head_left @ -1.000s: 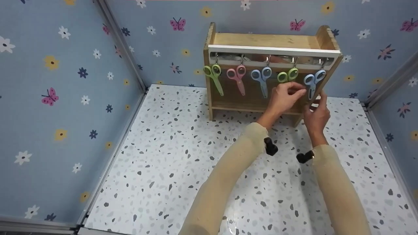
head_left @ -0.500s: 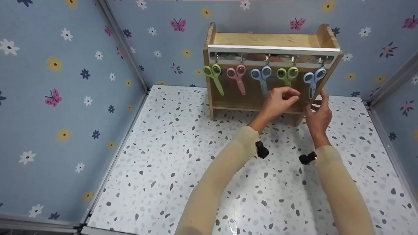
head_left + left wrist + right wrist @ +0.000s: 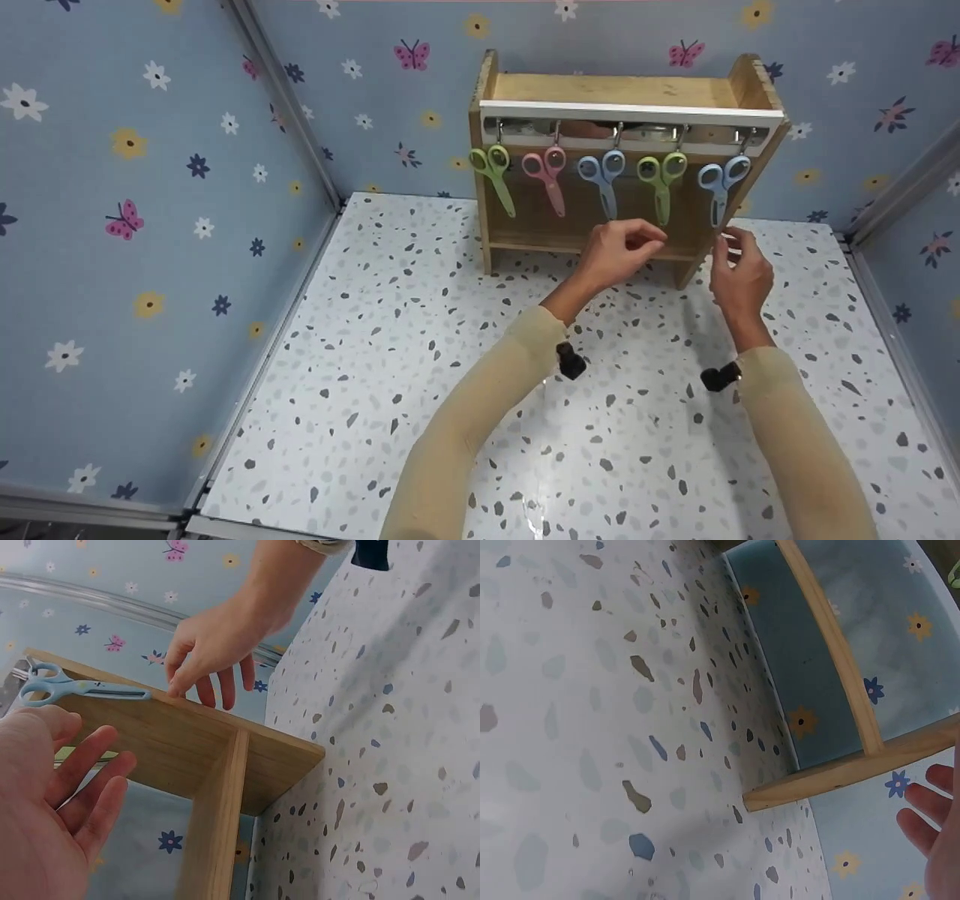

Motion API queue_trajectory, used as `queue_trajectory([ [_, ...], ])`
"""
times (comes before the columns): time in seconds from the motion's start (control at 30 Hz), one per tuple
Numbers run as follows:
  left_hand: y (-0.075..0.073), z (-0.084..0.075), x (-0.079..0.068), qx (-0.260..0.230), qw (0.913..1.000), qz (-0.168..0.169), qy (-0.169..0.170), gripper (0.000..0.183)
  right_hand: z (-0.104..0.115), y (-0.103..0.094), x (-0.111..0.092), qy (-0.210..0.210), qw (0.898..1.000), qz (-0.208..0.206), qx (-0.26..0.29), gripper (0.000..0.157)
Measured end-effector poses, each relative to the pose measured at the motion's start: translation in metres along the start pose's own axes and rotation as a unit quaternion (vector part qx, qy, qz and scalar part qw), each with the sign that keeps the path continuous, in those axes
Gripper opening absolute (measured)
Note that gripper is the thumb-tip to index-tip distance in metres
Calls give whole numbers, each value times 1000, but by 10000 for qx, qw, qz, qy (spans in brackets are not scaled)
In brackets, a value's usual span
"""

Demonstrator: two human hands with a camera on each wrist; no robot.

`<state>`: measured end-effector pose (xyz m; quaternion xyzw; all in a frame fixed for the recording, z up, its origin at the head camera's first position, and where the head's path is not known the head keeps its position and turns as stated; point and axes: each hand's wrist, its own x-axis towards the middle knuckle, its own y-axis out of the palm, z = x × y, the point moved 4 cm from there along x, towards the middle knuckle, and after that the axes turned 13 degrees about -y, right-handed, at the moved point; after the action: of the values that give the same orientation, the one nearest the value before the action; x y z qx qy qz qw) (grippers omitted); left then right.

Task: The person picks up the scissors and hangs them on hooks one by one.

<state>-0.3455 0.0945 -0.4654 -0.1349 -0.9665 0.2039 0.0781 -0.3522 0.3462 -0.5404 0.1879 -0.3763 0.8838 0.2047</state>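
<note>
Several pairs of scissors hang from the hooks of a white-edged rail [image 3: 630, 112] on a wooden shelf [image 3: 607, 88]. From left to right in the head view come green scissors [image 3: 493, 174], pink scissors [image 3: 551, 180], blue scissors [image 3: 604, 184], a second green pair [image 3: 662, 180] and light blue scissors [image 3: 720, 184]. My left hand [image 3: 615, 255], fingers loosely bent and holding nothing, is just below the second green pair. Below the light blue scissors, my right hand [image 3: 742, 281] is at the shelf's right side, its fingers relaxed and holding nothing.
The shelf's right side panel [image 3: 277, 746] and lower board [image 3: 225, 810] show in the left wrist view. Underneath is a white speckled tabletop [image 3: 360, 375]. Blue patterned walls [image 3: 135, 247] enclose the left, back and right.
My left hand has drawn down and left from between the right two scissors, uncovering the second green pair. My right hand has lowered slightly to the right. The scissors stay on their hooks.
</note>
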Motion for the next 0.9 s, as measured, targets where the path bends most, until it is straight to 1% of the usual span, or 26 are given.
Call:
queue_trajectory([
  [0.1, -8, 4, -8, 156, 9998, -10, 134, 20, 0, -2, -4, -134, 9999, 76, -71, 47],
  [0.27, -23, 14, -22, 446, 9987, -39, 228, 20, 1, -8, -7, -312, 9993, 128, -159, 43],
  [0.43, -42, 28, -34, 677, 9975, -151, 144, 19, 1, -12, -13, -391, 9989, 162, -192, 39],
  [0.6, -59, 45, -49, 884, 9960, -139, 59, 19, 3, -13, -19, -479, 9983, 288, -166, 40],
  [0.67, -67, 51, -56, 1049, 9943, -165, 10, 18, 5, -14, -20, -589, 9976, 311, -179, 41],
  [0.77, -78, 60, -65, 1321, 9909, -257, -41, 18, 8, -16, -20, -783, 9962, 310, -234, 38],
  [0.9, -96, 71, -76, 1513, 9876, -403, -60, 18, 13, -20, -19, -1075, 9931, 307, -350, 34],
])
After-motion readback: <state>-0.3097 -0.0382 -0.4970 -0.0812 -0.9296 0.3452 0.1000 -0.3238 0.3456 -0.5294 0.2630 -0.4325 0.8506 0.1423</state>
